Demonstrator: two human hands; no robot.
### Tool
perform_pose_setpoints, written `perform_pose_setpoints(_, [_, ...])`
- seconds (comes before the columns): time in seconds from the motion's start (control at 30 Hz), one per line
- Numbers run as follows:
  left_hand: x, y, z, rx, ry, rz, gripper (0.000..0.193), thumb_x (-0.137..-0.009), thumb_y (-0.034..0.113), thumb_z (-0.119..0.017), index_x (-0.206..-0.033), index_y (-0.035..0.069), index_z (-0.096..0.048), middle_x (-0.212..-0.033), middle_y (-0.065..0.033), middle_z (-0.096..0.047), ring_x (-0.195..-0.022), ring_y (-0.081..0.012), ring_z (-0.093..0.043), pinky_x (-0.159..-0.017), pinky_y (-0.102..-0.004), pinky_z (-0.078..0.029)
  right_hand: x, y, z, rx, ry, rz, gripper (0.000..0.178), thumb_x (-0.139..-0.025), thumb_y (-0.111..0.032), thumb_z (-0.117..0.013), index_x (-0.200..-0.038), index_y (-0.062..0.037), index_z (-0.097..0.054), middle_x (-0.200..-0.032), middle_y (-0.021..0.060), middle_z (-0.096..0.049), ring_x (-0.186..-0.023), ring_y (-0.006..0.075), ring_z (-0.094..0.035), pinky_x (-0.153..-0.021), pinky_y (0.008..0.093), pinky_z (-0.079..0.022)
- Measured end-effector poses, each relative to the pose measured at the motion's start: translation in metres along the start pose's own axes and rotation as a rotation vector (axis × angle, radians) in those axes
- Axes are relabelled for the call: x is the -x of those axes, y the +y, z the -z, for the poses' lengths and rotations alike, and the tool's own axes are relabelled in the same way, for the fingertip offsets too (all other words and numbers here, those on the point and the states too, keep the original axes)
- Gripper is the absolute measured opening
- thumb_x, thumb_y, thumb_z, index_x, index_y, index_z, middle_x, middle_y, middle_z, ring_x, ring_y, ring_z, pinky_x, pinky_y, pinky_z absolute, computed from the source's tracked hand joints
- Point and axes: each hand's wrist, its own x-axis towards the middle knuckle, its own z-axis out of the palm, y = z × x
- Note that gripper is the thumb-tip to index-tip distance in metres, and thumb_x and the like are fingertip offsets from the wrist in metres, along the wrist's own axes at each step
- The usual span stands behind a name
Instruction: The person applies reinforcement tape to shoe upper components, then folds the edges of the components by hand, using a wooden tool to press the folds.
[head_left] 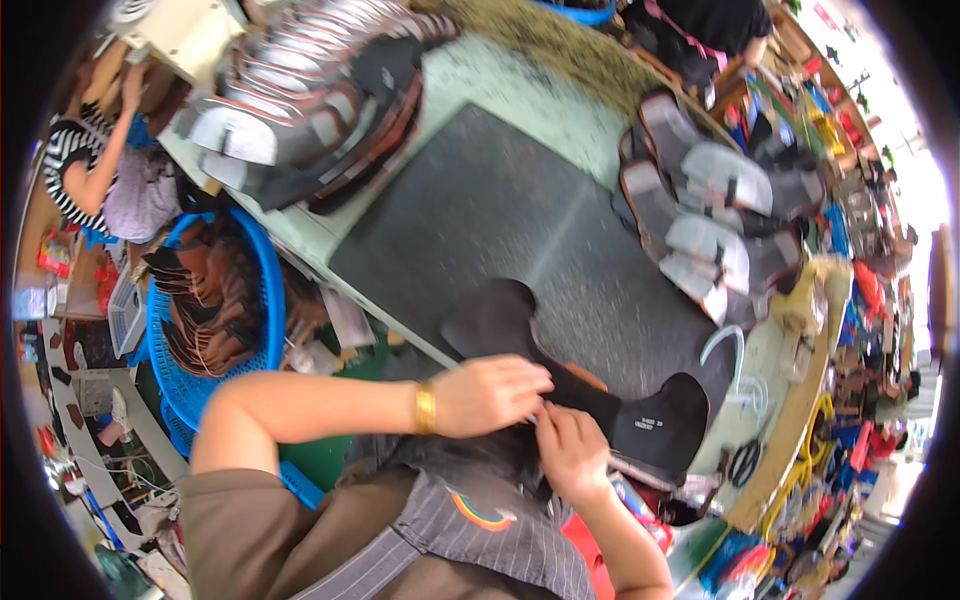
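A black shoe upper [640, 425] with two flared ends lies across the near edge of the work mat; small white print marks its right end, and a strip of brown shows along its far side. My left hand [492, 395], with a gold band at the wrist, has its fingers closed at the upper's near edge. Close against it, the fingers of my right hand [573, 447] are pinched at the same edge. A tiny pale bit shows between the fingertips, too small to name. The hands partly cover the middle of the upper.
A dark rubber mat [455, 210] covers the pale green table [500, 80]. Stacked shoe uppers with grey pads [290, 100] stand far left, and more uppers [690, 205] lie right. A blue basket [272, 290] of brown pieces stands left. Scissors [744, 462] lie right. Other people sit nearby.
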Motion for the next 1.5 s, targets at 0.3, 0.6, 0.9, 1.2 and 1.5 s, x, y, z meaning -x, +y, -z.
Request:
perform_pose_setpoints(0.3, [-0.041,-0.070,0.125,-0.604,0.524,0.302,0.024,-0.077,0.006,-0.057,-0.096,0.012,-0.071,-0.094,-0.0057,-0.072,-0.079,-0.0266,-0.068,-0.070,-0.0389,-0.053,-0.054,0.042,0.054,0.120,0.516,-0.233,0.045,-0.075,-0.002,-0.078,-0.117,0.0015,-0.062,-0.116,0.0175,-0.058,-0.103,0.0316,-0.060,-0.087,0.0415,-0.050])
perform_pose_setpoints(0.6, [-0.044,-0.134,0.147,-0.816,0.293,0.374,0.036,-0.083,0.012,-0.071,-0.117,0.003,-0.063,-0.120,-0.0175,-0.063,-0.116,-0.0354,-0.057,-0.099,-0.0456,-0.044,0.038,0.161,0.074,0.369,0.176,-0.826,0.024,-0.084,-0.011,-0.067,-0.105,-0.0004,-0.061,-0.102,0.0173,-0.059,-0.093,0.0356,-0.058,-0.081,0.0440,-0.050])
perform_pose_setpoints(0.9, [-0.266,-0.115,-0.046,-0.015,0.243,-0.024,0.057,-0.075,0.027,-0.081,-0.118,-0.002,-0.060,-0.121,-0.0181,-0.061,-0.114,-0.0349,-0.057,-0.098,-0.0415,-0.046,0.063,0.205,0.088,-0.450,0.523,-1.147,0.013,-0.087,-0.004,-0.068,-0.099,-0.0027,-0.066,-0.099,0.0083,-0.062,-0.092,0.0223,-0.058,-0.076,0.0319,-0.050])
perform_pose_setpoints(1.2, [-0.306,-0.126,-0.062,-0.086,0.122,0.312,0.076,-0.055,0.036,-0.092,-0.114,0.002,-0.058,-0.112,-0.0172,-0.054,-0.107,-0.0368,-0.051,-0.096,-0.0436,-0.044,0.080,0.143,0.091,-2.066,1.175,-0.310,0.026,-0.093,-0.021,-0.069,-0.082,-0.0132,-0.047,-0.069,-0.0045,-0.044,-0.058,0.0080,-0.039,-0.052,0.0245,-0.032])
perform_pose_setpoints(1.5, [-0.235,-0.056,-0.047,-0.379,0.143,-0.040,0.066,-0.064,0.028,-0.083,-0.120,0.014,-0.052,-0.107,-0.0119,-0.048,-0.099,-0.0300,-0.052,-0.083,-0.0430,-0.041,0.037,0.084,0.068,-1.945,0.894,-0.297,0.023,-0.093,-0.007,-0.063,-0.115,0.0010,-0.064,-0.094,0.0140,-0.053,-0.064,0.0122,-0.047,-0.054,0.0232,-0.039])
